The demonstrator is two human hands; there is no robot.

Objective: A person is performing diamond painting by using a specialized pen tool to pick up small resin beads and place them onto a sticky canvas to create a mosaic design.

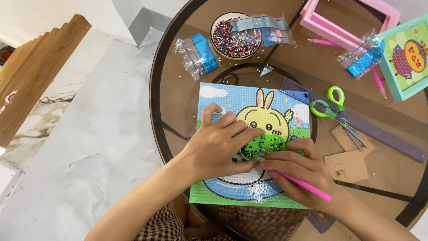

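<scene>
**Pink pen over bead picture, both hands down**

Brown glass bench (214, 71), round, its right edge cut off by the frame. Bead picture canvas (232, 96) lies flat at the near middle, showing a yellow rabbit-eared figure; its lower middle is hidden under the hands. Left hand (218, 145) lies palm-down across the canvas, fingers spread flat, holding nothing. Right hand (303, 167) has a narrow grip pinched on a pink pen (307, 186), tip pointing toward a small green tray (267, 143) of dark beads, partly covered by fingers. White bowl (216, 24) at the far side holds mixed-colour beads. Whether the pen tip touches anything cannot be told.
</scene>
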